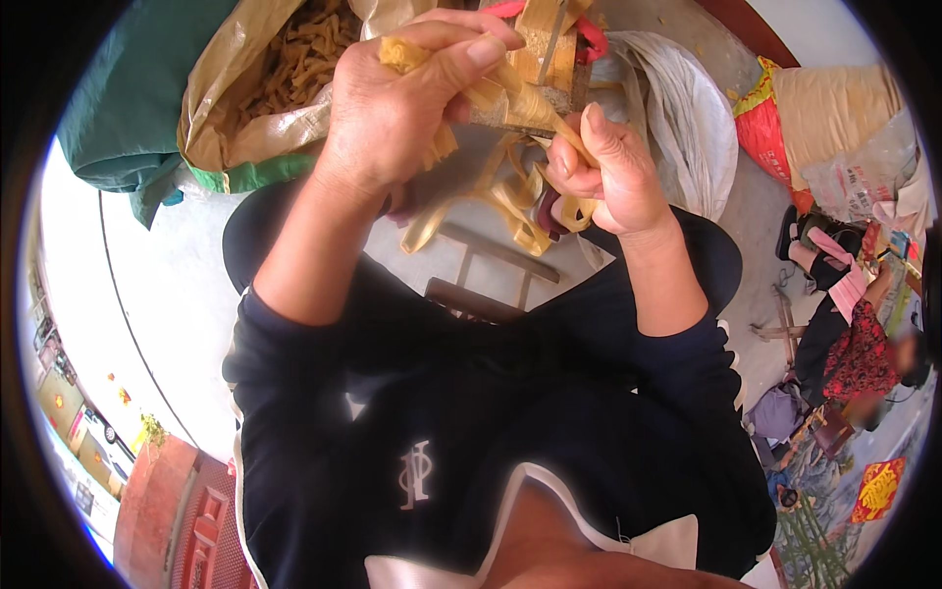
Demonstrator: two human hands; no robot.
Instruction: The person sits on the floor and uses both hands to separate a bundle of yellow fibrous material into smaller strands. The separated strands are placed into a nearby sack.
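Observation:
Both my hands are raised in front of me, working a pale yellow, flat strip (530, 106) stretched between them. My left hand (378, 113) is closed around a folded yellow bundle of it, whose ends stick out above and below the fingers. Lower and to the right, my right hand (613, 177) grips the narrowing end of the strip, its thumb pointing up. What the strip is made of I cannot tell. Just behind my hands stands a wooden block (549, 61) with red cloth tied around it. Loose yellow strips (510, 201) hang and lie below my hands.
An open woven sack (221, 108) full of brown twisted pieces (309, 59) stands at the far left, beside green cloth (128, 108). A white sack (687, 118) is right of the block. A wooden frame (496, 257) lies between my knees. Another person (854, 344) sits at the right.

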